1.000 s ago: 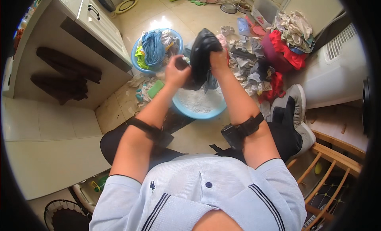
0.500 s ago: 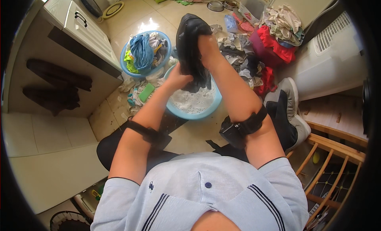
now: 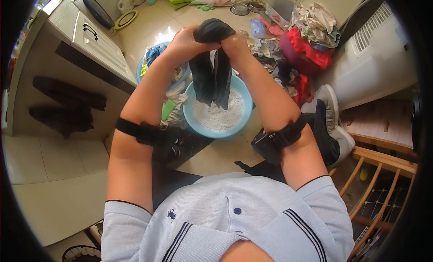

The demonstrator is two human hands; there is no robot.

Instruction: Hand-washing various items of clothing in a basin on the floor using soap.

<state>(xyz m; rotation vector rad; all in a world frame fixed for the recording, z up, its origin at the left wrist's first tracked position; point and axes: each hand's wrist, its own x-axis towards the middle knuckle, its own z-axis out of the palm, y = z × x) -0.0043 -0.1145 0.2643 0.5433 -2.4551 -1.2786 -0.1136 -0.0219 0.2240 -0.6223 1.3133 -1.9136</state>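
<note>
A wet black garment (image 3: 201, 82) hangs in folds between my two hands, its lower ends down at the foamy water in a light blue basin (image 3: 247, 115). My left hand (image 3: 187, 45) is closed round its upper left part. On the other side, my right hand (image 3: 235, 46) grips the upper right part. The cloth bunches up in a thick loop above and between the hands. Its exact kind of clothing cannot be made out. White suds (image 3: 218, 120) cover the water.
Behind my left forearm stands another blue basin (image 3: 140, 72) of clothes. A green soap bar (image 3: 168, 109) lies on pale cloths beside the soapy basin. Loose laundry (image 3: 266, 52) and a heaped dark red tub (image 3: 295, 54) are at the right. White cabinets (image 3: 97, 45) flank the left.
My left hand has risen from the basin's edge to the garment's upper part. The right hand has shifted slightly. The garment's raised top has come lower, and its ends hang more straight.
</note>
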